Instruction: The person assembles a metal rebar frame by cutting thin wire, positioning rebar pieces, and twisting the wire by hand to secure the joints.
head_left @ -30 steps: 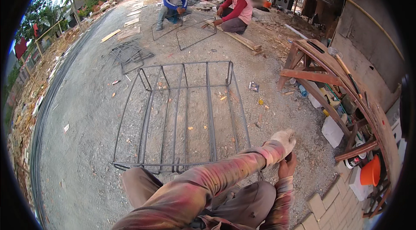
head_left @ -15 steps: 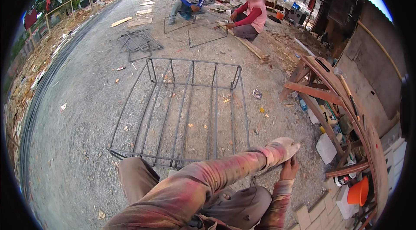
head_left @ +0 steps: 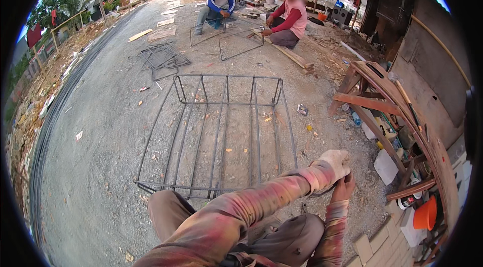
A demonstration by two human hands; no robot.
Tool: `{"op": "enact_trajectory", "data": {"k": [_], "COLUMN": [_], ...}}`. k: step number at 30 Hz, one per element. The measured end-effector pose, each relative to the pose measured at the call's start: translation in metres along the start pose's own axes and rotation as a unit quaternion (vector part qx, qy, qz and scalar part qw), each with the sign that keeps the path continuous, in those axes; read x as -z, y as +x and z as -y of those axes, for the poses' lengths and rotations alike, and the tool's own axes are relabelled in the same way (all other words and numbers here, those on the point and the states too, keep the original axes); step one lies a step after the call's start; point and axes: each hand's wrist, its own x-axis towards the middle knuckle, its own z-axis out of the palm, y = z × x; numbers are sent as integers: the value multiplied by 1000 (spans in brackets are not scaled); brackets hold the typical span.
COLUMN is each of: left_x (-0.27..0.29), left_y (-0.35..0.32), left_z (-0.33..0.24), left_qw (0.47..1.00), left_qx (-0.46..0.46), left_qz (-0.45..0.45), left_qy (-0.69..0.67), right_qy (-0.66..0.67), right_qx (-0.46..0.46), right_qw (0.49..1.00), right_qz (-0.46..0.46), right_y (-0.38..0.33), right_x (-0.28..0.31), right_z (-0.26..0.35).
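My left hand, in a whitish glove, is closed at the end of a stained sleeve, with its arm reaching across to the right. Just below it, my bare right hand has its fingers bent in against the glove. Whatever the two hands hold between them is hidden or too small to make out. Left of the hands, a rectangular rebar cage of thin dark bars rests on the gravel in front of my bent knees. Neither hand touches the cage.
Two people crouch at the far side around bent rebar frames. More frames lie stacked at the far left. A bundle of long bars runs along the left edge. On the right stand a wooden trestle and an orange bucket.
The whole view has shifted slightly, so the cage and trestle sit a little lower and further right. My hands stay together, the gloved one turned slightly. The cap-wearing person's head is raised.
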Motion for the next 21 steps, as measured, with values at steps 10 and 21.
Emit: {"op": "enact_trajectory", "data": {"k": [10, 21], "left_x": [26, 137], "left_y": [13, 23], "left_z": [-8, -50], "left_qw": [922, 883], "left_qx": [87, 100], "left_qz": [-3, -113], "left_qy": [-377, -445], "right_qy": [-88, -166], "right_qx": [-24, -35], "right_qw": [995, 980], "right_qz": [38, 108], "right_y": [12, 66], "right_x": [-15, 1], "right_z": [-20, -9]}}
